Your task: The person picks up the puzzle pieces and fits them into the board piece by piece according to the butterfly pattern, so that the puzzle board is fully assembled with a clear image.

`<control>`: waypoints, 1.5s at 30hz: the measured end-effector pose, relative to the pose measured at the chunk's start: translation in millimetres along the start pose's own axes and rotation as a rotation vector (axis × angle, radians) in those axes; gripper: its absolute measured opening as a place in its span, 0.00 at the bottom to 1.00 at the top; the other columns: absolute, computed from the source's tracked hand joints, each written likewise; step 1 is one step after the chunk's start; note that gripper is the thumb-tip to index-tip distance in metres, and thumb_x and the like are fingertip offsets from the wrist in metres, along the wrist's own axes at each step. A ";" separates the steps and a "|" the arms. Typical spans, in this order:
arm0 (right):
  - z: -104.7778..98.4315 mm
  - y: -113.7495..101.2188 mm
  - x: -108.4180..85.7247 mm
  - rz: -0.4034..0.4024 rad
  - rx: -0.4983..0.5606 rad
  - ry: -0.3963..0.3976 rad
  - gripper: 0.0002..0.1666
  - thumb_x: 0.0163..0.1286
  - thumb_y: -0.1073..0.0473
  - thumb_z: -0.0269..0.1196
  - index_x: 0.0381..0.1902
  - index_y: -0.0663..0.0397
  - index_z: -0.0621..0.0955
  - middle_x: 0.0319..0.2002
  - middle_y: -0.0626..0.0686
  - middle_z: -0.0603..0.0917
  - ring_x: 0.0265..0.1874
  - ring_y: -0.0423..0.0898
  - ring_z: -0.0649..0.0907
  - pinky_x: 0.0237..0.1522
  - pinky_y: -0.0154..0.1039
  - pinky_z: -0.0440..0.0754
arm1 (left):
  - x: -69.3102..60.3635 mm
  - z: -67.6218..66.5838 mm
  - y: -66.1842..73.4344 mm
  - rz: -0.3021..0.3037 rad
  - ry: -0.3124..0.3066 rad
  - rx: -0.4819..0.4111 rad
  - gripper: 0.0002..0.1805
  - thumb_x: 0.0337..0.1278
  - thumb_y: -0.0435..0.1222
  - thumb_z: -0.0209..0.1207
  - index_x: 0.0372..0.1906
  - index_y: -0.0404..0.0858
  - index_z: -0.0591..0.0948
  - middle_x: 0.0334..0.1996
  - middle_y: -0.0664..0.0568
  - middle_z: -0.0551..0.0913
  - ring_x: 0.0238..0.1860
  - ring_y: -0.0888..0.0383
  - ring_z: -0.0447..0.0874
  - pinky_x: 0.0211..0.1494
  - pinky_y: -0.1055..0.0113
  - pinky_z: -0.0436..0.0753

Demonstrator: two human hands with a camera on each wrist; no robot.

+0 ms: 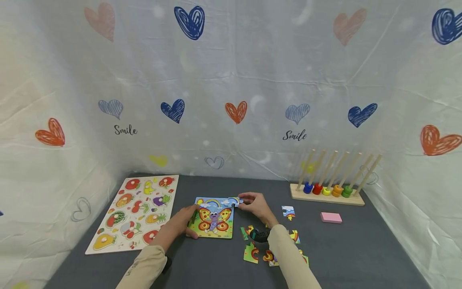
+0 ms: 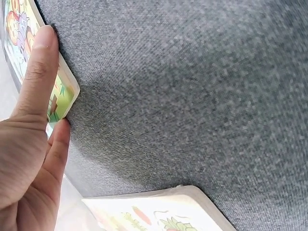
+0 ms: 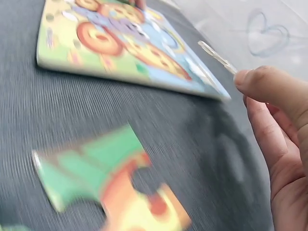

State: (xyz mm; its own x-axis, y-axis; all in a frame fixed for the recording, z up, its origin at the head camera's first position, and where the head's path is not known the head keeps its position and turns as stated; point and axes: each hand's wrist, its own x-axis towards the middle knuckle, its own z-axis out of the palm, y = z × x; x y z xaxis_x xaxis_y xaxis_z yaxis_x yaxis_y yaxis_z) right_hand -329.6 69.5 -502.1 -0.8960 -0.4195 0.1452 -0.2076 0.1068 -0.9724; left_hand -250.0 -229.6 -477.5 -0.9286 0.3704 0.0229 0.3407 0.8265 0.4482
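My left hand (image 1: 179, 222) holds the butterfly picture board (image 1: 215, 227) at its left side, thumb near the lower-left corner. In the left wrist view the thumb lies over the board's face (image 2: 60, 94) and a finger touches its edge. At the board's upper-right corner, my right hand (image 1: 260, 207) pinches a puzzle piece (image 1: 235, 201) with a rainbow on it. The right wrist view shows this piece (image 3: 216, 55) edge-on between thumb and fingers, raised above the table. Loose puzzle pieces (image 1: 250, 253) lie below the right hand, some hidden by the forearm.
A fruit puzzle board (image 1: 119, 235) lies at the left. One loose sky piece (image 1: 288, 211) is right of the right hand, and a pink block (image 1: 331, 217) lies farther right. A wooden peg stand (image 1: 326, 195) with coloured rings stands at the back right, near the curtain (image 1: 231, 80).
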 end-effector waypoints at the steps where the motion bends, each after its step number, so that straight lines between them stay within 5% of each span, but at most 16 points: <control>1: 4.7 0.4 2.5 -0.004 0.011 0.003 0.22 0.59 0.68 0.68 0.52 0.69 0.80 0.50 0.66 0.81 0.50 0.58 0.81 0.46 0.42 0.81 | 0.3 0.4 -0.1 -0.001 0.000 -0.003 0.47 0.25 0.41 0.81 0.56 0.31 0.69 0.53 0.36 0.76 0.53 0.38 0.73 0.57 0.44 0.72; 15: 54.7 -6.0 16.4 -0.007 -0.016 0.026 0.20 0.59 0.69 0.68 0.50 0.69 0.81 0.47 0.66 0.82 0.45 0.58 0.81 0.42 0.44 0.81 | 1.2 2.1 -3.7 0.022 0.008 0.009 0.48 0.23 0.42 0.81 0.56 0.30 0.69 0.50 0.37 0.77 0.51 0.39 0.74 0.55 0.44 0.72; 29: 78.0 -5.0 26.4 -0.012 -0.292 0.109 0.18 0.55 0.65 0.72 0.44 0.63 0.85 0.40 0.57 0.85 0.39 0.51 0.83 0.39 0.42 0.83 | 0.6 1.2 -0.7 -0.025 0.002 -0.008 0.48 0.23 0.41 0.81 0.57 0.30 0.70 0.52 0.37 0.77 0.53 0.38 0.74 0.56 0.44 0.71; 38: 79.6 -14.6 28.9 -0.035 -0.449 0.088 0.17 0.55 0.64 0.73 0.43 0.63 0.86 0.36 0.57 0.86 0.32 0.46 0.84 0.33 0.38 0.82 | 0.1 -1.2 -0.2 -0.025 0.007 -0.009 0.48 0.23 0.41 0.81 0.56 0.30 0.70 0.51 0.37 0.77 0.52 0.39 0.74 0.56 0.44 0.71; 45: 80.2 -18.1 29.6 -0.030 -0.562 0.056 0.18 0.55 0.64 0.72 0.45 0.63 0.85 0.40 0.56 0.85 0.38 0.48 0.82 0.39 0.41 0.82 | 0.7 0.0 0.5 -0.023 0.004 -0.011 0.47 0.22 0.41 0.81 0.55 0.32 0.70 0.51 0.37 0.77 0.51 0.39 0.74 0.55 0.43 0.72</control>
State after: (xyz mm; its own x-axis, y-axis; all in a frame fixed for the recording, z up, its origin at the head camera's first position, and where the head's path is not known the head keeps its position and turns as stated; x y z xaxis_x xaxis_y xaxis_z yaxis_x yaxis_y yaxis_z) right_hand -320.9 -17.2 -494.9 -0.9028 -0.3831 0.1955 -0.3966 0.5657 -0.7230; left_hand -250.5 -228.9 -477.2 -0.9368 0.3495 0.0158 0.3174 0.8303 0.4582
